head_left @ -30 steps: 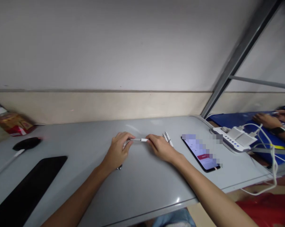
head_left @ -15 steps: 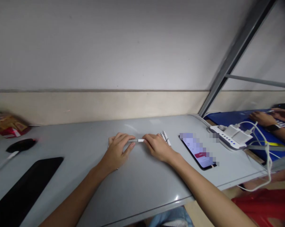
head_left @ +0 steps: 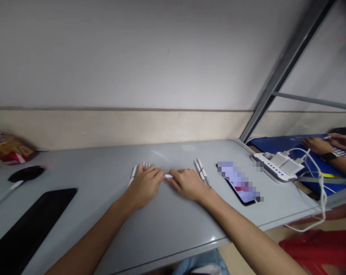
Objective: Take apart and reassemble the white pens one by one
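Note:
Both my hands rest close together on the grey desk [head_left: 104,172]. My left hand [head_left: 145,185] and my right hand [head_left: 187,184] pinch the two ends of a thin white pen-like stick [head_left: 168,176], of which only a short piece shows between the fingertips. Several more white sticks [head_left: 134,172] lie under and behind my left hand. Two others [head_left: 202,171] lie just right of my right hand.
A phone [head_left: 240,184] with its screen lit lies to the right. Further right is a white power strip [head_left: 278,168] with chargers and cables. A black pad [head_left: 32,225], a black mouse [head_left: 25,173] and a snack packet [head_left: 10,150] are at the left. Another person's hands [head_left: 327,145] work at the far right.
My hands have drawn closer together along the stick, so less of it shows. The white sticks behind my left hand have come into sight.

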{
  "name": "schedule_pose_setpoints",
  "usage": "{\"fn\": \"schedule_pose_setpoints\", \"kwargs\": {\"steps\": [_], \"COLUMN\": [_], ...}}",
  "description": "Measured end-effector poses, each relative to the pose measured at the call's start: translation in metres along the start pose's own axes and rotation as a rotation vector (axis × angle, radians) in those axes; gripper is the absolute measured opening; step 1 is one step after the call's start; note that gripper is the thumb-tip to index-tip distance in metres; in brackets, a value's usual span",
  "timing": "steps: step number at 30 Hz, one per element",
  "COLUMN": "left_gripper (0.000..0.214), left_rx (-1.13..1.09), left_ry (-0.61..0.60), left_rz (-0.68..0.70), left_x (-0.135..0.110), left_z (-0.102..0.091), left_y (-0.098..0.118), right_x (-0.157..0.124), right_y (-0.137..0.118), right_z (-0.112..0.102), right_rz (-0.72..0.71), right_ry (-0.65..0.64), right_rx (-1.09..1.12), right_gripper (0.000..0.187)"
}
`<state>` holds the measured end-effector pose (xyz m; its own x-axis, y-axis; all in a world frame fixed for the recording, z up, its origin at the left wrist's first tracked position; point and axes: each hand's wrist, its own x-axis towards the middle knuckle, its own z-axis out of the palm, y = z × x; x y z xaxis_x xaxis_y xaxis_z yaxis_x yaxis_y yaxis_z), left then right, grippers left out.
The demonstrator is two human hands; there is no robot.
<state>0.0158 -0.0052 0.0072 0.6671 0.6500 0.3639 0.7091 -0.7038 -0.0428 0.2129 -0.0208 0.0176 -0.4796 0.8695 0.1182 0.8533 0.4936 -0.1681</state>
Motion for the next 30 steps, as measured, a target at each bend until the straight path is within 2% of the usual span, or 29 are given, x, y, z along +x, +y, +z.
{"fn": "schedule_pose_setpoints", "kwargs": {"steps": [3,6,9,11,15,18,20,26,28,30], "left_gripper": [0.022,0.022,0.024,0.024,0.021,0.020,0.023,0.025,0.023,0.021], "left_rx": [0.076,0.119,0.121,0.128,0.115,-0.001,-0.078,-0.200,-0.201,-0.202], "left_ry": [0.041,0.107,0.137,0.137,0.120,0.107,0.088,-0.001,0.030,0.064], "left_rz": [0.038,0.117,0.179,0.179,0.072,-0.044,-0.090,-0.063,-0.093,-0.132], "left_x": [-0.001,-0.002,-0.003,-0.002,0.001,0.002,0.002,0.000,-0.001,-0.002], "left_z": [0.001,-0.001,-0.003,-0.004,-0.003,-0.003,-0.003,-0.003,-0.001,0.001], "left_y": [0.000,0.001,0.003,0.003,-0.002,-0.005,-0.005,-0.006,-0.009,-0.013], "right_x": [0.000,0.000,0.001,0.002,0.002,0.003,0.005,0.013,0.014,0.014], "right_y": [0.003,0.009,0.014,0.016,0.019,0.022,0.024,0.031,0.035,0.039], "right_z": [0.002,0.006,0.009,0.008,-0.002,-0.008,-0.009,-0.006,-0.006,-0.006], "right_rz": [-0.060,-0.147,-0.048,0.026,0.088,0.100,0.096,0.168,0.193,0.218], "right_ry": [0.006,-0.118,-0.365,-0.419,-0.230,-0.099,-0.016,0.350,0.386,0.363], "right_rx": [0.262,0.762,1.191,1.319,1.364,1.455,1.558,1.806,1.917,2.007], "right_gripper": [0.042,0.042,0.041,0.039,0.032,0.037,0.033,0.019,0.019,0.019]}}
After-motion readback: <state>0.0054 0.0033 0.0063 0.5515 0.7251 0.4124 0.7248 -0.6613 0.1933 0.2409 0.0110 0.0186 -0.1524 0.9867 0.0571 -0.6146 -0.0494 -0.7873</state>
